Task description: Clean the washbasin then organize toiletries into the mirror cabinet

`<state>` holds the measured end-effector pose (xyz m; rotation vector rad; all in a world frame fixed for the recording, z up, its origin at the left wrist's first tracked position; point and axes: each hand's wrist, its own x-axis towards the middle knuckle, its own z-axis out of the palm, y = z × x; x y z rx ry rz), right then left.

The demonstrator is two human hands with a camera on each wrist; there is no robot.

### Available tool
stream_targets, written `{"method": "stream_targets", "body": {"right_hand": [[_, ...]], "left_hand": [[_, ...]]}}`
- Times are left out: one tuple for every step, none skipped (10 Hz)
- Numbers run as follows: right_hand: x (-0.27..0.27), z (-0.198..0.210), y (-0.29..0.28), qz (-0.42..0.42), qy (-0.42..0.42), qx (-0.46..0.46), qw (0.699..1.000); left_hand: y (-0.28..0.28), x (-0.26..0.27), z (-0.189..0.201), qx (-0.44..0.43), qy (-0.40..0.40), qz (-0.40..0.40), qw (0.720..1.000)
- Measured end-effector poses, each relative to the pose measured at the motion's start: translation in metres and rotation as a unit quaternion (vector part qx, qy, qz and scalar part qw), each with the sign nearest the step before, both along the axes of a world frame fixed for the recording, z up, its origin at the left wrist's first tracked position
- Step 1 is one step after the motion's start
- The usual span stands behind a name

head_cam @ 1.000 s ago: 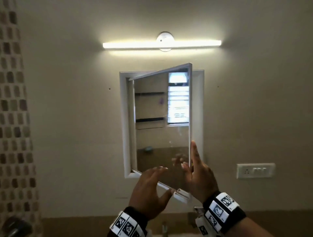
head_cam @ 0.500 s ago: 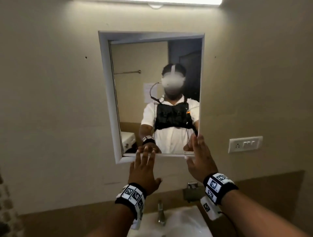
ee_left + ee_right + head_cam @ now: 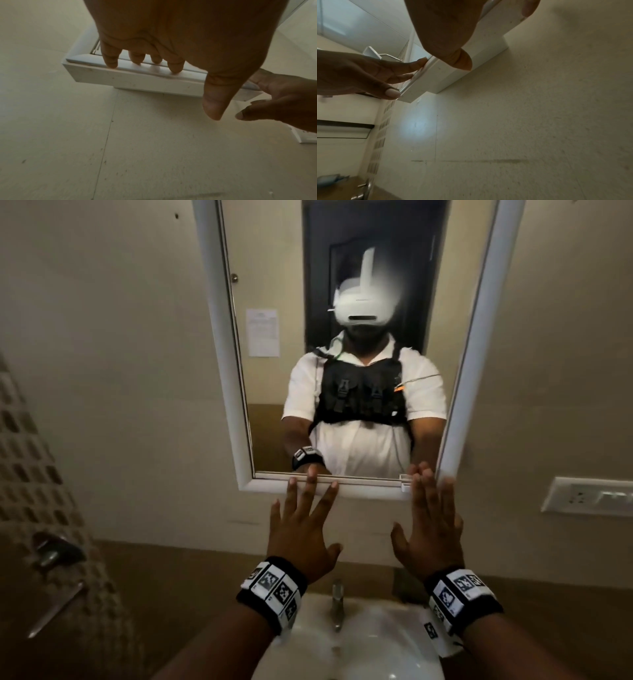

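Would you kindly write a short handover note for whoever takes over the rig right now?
Left hand: open, straight fingers pressing the mirror cabinet's bottom edge.
Right hand: open, fingers at the door's lower right corner.
Door looks shut flush in its frame. Washbasin and tap lie directly below.
No toiletries are in view; whether they are inside, or the basin is clean, cannot be told.
Left: check both.

Black wristbands (image 3: 274, 590), white square-code tags; white shirt, black vest.
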<state>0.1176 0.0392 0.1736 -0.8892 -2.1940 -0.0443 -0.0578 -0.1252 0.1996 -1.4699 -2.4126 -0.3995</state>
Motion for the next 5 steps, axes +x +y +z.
{"method": "stream_targets", "body": {"right_hand": [[-0.005,-0.008,0.012,0.032,0.032,0.021,0.999],[-0.007,-0.015,0.017,0.06,0.047,0.02,0.997],[-0.007,-0.021,0.016,0.084,0.04,0.014,0.996],[-0.006,-0.04,-0.001,0.102,0.007,-0.027,0.994],[-0.011,-0.069,-0.029,0.145,-0.066,-0.1,0.982]], "left_hand": [[0.003,0.002,-0.001,-0.012,0.011,0.022,1.0],[0.004,0.007,0.001,-0.025,0.008,0.04,0.999],[0.005,0.014,-0.002,-0.03,-0.007,0.064,0.997],[-0.006,0.03,-0.02,-0.044,-0.032,0.091,0.994],[-0.04,0.034,-0.06,-0.07,-0.073,0.136,0.986]]}}
